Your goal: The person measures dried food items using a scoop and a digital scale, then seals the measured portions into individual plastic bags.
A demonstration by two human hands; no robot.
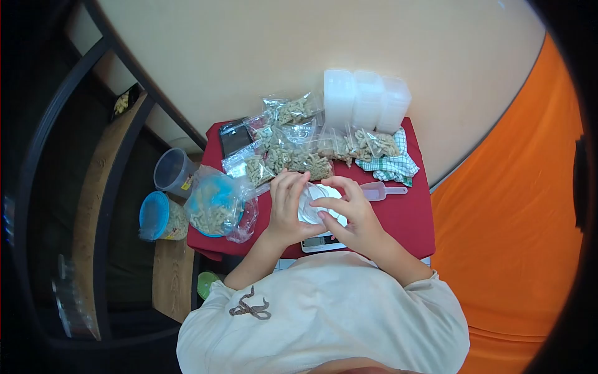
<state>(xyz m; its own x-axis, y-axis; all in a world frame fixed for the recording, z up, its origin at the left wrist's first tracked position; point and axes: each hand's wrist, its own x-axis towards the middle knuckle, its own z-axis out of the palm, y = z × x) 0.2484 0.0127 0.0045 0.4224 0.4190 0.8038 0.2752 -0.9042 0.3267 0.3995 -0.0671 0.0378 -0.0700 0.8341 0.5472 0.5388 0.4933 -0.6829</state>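
Above the white digital scale (324,244), a clear round plastic container (306,209) is between my two hands. My left hand (288,210) curves round its left side, with the fingers up and the thumb beneath. From the right, my right hand (355,215) reaches over it, with bent fingers and thumb at its rim and opening. My fingers partly cover the container, and its contents cannot be made out. A pale plastic scoop (375,191) lies just beyond my right hand. Several clear bags of grey-beige pieces (277,159) lie beyond my left hand.
Tall translucent plastic containers (339,100) stand at the back of the red-covered table (408,224), near a checked cloth (389,165). On the left are an open plastic bag (218,202) on a blue dish, a blue-lidded tub (154,215), a clear tub (174,171) and a dark box (235,138).
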